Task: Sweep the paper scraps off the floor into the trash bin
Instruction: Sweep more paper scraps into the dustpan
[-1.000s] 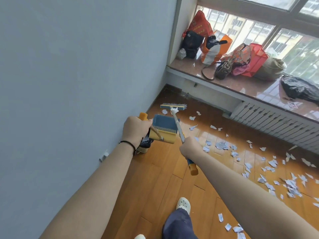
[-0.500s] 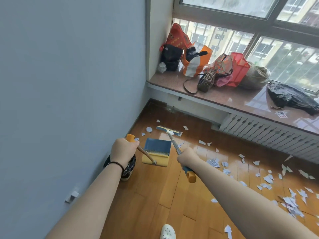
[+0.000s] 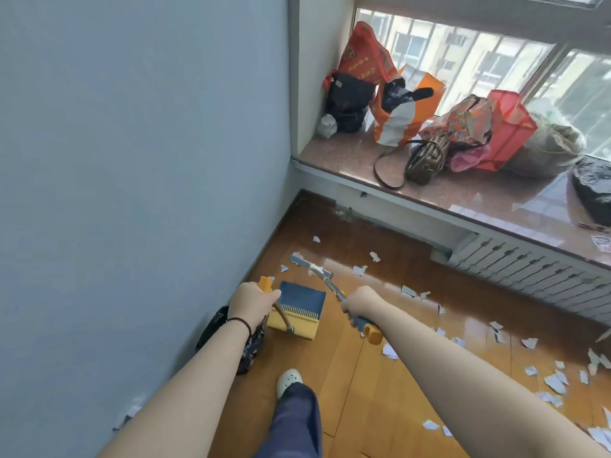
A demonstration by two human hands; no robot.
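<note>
My left hand (image 3: 251,304) grips the orange-topped handle of a blue and yellow dustpan (image 3: 297,309), held just above the wooden floor. My right hand (image 3: 362,302) grips the broom handle (image 3: 367,328); the narrow blue broom head (image 3: 309,266) rests on the floor near the corner. White paper scraps (image 3: 555,383) lie scattered over the floor, thickest at the right, with a few around the broom head. A dark trash bin (image 3: 246,348) with a black liner stands against the wall, partly hidden under my left forearm.
A blue-grey wall (image 3: 132,160) runs along the left. A stone windowsill (image 3: 463,190) carries several bags. A white radiator (image 3: 535,276) sits under it at the right. My foot in a white shoe (image 3: 289,380) stands on the floor behind the dustpan.
I have stepped toward the corner and the view has shifted. The dustpan and broom head have moved toward the corner scraps, and the bin has come out from behind my left hand.
</note>
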